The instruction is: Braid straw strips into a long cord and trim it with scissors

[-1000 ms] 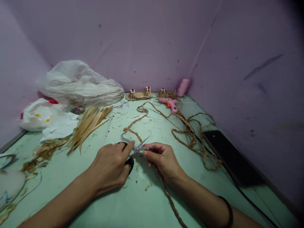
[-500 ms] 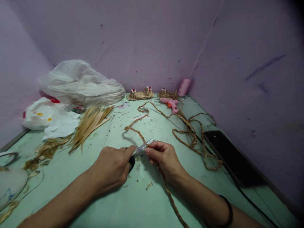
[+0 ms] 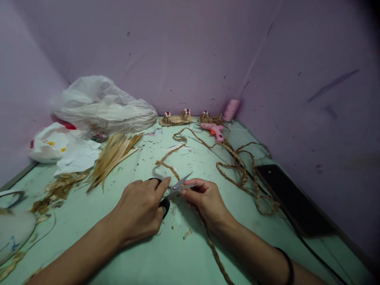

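My left hand (image 3: 144,206) grips black-handled scissors (image 3: 175,187), fingers in the handle loops, blades spread apart. Close by on the right, my right hand (image 3: 206,200) pinches a brown braided cord (image 3: 215,253) between thumb and fingers. The pinched bit lies at the blades; whether they touch it I cannot tell. From under that hand the cord trails down to the bottom edge. Another stretch of braided cord (image 3: 169,167) runs from beyond the scissors toward the back of the table.
Cord loops (image 3: 237,178) lie right, beside a black phone (image 3: 292,202). At the back are a pink glue gun (image 3: 213,130), a thread spool (image 3: 230,110) and a woven piece (image 3: 176,119). Left are dry fibre strips (image 3: 114,156) and a plastic bag (image 3: 103,105).
The scissor blades have opened wider, and the left hand's fingers have spread with the handles. My right hand keeps its pinch in nearly the same place.
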`<state>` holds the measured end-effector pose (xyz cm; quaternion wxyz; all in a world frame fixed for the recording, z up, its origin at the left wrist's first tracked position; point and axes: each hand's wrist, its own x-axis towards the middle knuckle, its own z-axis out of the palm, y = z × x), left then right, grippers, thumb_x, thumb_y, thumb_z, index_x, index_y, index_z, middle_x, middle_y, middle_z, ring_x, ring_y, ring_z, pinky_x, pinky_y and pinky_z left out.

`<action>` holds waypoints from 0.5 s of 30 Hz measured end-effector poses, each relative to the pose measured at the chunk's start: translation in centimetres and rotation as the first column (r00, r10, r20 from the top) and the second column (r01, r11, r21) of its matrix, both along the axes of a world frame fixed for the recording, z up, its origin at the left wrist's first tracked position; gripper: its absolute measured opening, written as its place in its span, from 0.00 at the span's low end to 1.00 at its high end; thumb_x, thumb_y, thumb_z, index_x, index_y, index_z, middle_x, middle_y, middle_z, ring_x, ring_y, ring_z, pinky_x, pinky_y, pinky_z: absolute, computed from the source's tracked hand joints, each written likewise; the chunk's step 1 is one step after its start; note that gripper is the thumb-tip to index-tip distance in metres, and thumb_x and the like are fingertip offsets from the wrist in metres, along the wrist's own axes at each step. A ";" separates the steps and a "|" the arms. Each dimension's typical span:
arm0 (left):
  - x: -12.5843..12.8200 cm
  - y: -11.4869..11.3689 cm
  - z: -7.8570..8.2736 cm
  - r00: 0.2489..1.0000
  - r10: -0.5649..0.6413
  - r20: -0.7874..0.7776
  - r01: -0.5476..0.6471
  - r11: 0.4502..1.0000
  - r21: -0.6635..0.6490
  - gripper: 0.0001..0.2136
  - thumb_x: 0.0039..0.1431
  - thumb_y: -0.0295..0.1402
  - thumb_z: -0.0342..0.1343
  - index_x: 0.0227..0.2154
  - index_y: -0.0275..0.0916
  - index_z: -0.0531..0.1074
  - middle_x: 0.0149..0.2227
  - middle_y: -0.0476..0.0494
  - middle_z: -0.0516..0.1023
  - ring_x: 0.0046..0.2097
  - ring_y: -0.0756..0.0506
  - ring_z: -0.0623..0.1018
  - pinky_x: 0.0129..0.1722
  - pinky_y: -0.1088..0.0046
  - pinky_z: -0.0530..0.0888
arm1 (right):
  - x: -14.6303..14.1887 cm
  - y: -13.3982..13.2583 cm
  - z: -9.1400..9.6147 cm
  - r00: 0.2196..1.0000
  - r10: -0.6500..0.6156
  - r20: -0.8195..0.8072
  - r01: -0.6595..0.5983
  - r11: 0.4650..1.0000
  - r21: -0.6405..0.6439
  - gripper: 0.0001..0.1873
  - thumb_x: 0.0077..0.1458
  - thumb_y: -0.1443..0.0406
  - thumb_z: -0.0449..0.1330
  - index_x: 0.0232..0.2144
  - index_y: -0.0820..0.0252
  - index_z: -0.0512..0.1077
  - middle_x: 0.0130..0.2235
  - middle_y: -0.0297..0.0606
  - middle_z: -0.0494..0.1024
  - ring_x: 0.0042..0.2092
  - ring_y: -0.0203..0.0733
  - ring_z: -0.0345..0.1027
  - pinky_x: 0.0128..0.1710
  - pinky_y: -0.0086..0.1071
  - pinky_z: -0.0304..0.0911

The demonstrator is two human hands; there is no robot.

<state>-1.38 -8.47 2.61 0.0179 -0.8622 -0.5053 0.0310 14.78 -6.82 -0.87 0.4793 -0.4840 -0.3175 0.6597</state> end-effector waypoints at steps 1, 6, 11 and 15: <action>-0.1 0.0 0.1 1.000 0.004 -0.005 -0.004 1.000 0.005 0.25 0.46 0.30 0.45 0.52 0.35 0.59 0.35 0.40 0.72 0.35 0.41 0.72 0.34 0.63 0.67 | 0.0 0.0 0.0 1.000 0.000 0.010 0.000 1.000 0.003 0.12 0.26 0.69 0.67 0.21 0.65 0.73 0.13 0.28 0.67 0.15 0.26 0.53 0.14 0.23 0.50; -0.2 0.0 0.4 1.000 0.024 -0.008 -0.024 1.000 0.008 0.25 0.47 0.30 0.45 0.52 0.36 0.59 0.34 0.40 0.72 0.34 0.41 0.73 0.33 0.65 0.67 | 0.1 -0.1 0.0 0.999 0.009 0.046 -0.011 0.999 0.044 0.09 0.30 0.70 0.65 0.22 0.65 0.74 0.13 0.27 0.66 0.15 0.26 0.53 0.15 0.23 0.48; -0.1 0.0 0.5 0.999 0.031 -0.034 -0.031 0.999 -0.011 0.25 0.47 0.31 0.45 0.52 0.37 0.59 0.34 0.40 0.73 0.34 0.41 0.73 0.32 0.65 0.67 | 0.1 -0.1 -0.2 0.998 0.002 0.058 -0.006 0.998 0.069 0.09 0.31 0.70 0.64 0.23 0.65 0.75 0.14 0.28 0.67 0.16 0.26 0.52 0.15 0.23 0.49; -0.2 0.0 0.5 0.998 0.013 -0.064 -0.017 0.998 -0.063 0.26 0.47 0.29 0.44 0.53 0.36 0.58 0.34 0.41 0.74 0.33 0.41 0.74 0.30 0.66 0.66 | 0.2 -0.1 -0.3 0.997 0.026 0.070 -0.032 0.996 0.088 0.05 0.32 0.70 0.64 0.20 0.65 0.74 0.15 0.29 0.67 0.17 0.26 0.53 0.16 0.23 0.49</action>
